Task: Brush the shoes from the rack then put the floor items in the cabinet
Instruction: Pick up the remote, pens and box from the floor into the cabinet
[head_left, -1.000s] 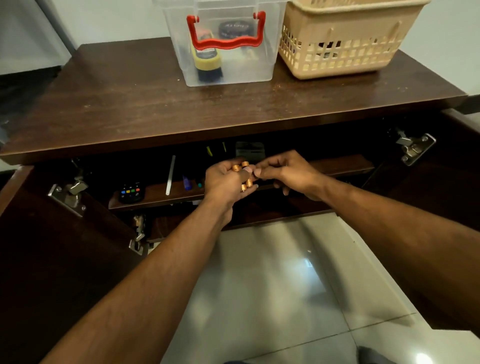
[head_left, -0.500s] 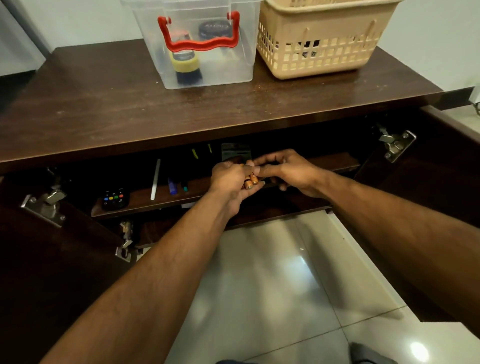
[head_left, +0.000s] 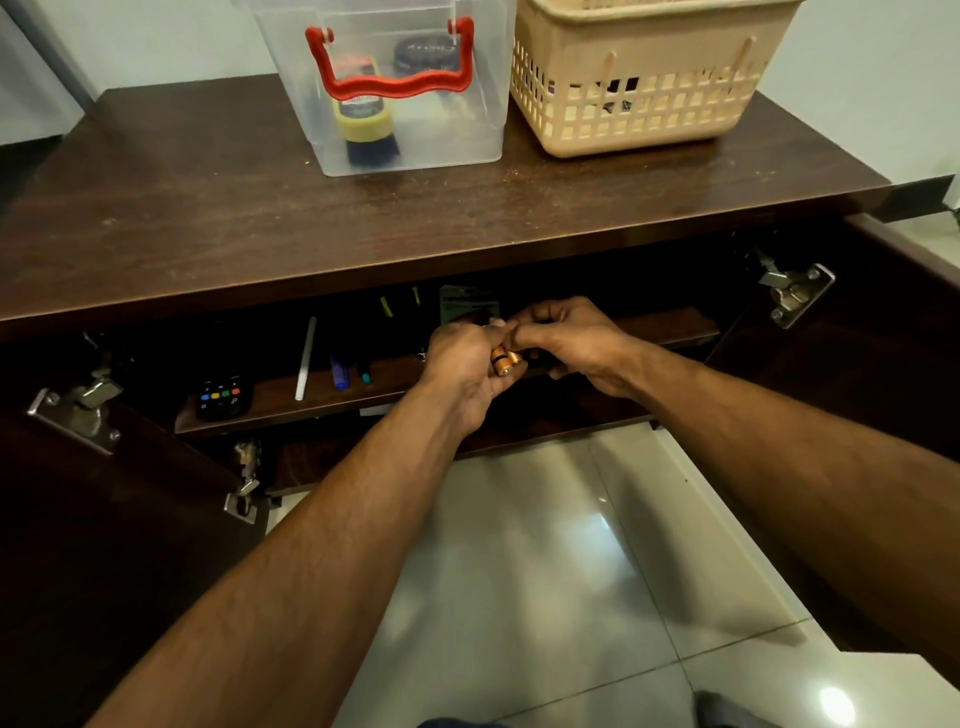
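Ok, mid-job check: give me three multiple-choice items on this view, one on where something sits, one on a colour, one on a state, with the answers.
1. Where is the remote control?
A. on the cabinet's inner shelf, left of the hands
B. in the beige basket
C. on the floor tiles

2. What colour is the handle of the clear plastic box?
A. blue
B. red
C. beige

3. What state are the cabinet doors in?
A. both closed
B. only the right one open
C. both swung open

Answers:
1 A: it lies on the shelf near the pens, left of the left hand gripping the batteries.
2 B: the handle hanging on the box front is red.
3 C: hinges show on both sides, and the right hand reaches into the open cabinet.
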